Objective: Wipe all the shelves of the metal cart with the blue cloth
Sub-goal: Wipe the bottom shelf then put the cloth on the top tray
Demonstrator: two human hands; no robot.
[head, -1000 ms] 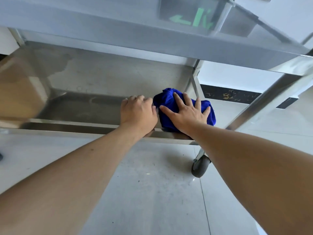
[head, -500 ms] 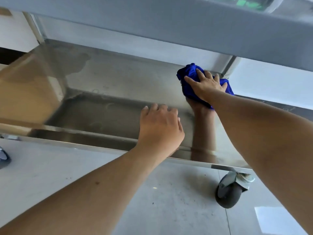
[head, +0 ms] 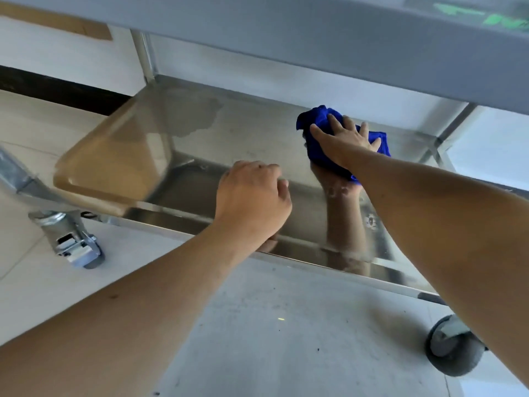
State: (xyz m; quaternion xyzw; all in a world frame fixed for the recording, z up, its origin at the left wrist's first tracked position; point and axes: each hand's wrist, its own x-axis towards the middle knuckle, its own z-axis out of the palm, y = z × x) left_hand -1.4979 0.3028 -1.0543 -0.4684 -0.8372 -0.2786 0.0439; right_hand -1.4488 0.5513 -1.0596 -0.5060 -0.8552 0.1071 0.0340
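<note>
Head cam looking down at the bottom shelf [head: 257, 133] of the metal cart [head: 315, 32]. The right hand [head: 345, 140] sits flat on the blue cloth [head: 317, 151], fingers [head: 335, 121] straight and spread apart, pressing the bunched-up cloth onto the shelf toward the back edge, around 1 o'clock in the view. The left hand [head: 252, 199] is near the middle, at the front lip of that shelf, fingers curled down over the rim, though I can't tell how tight the grip is. You can see the right forearm mirrored in the shiny steel just below the cloth. One caster [head: 73, 242] with a metal bracket is at 9 o'clock, and another grey wheel [head: 450, 351] is down at 4 o'clock, both on the tiled floor [head: 286, 339]. An upper shelf runs across the top at 12 o'clock.
</note>
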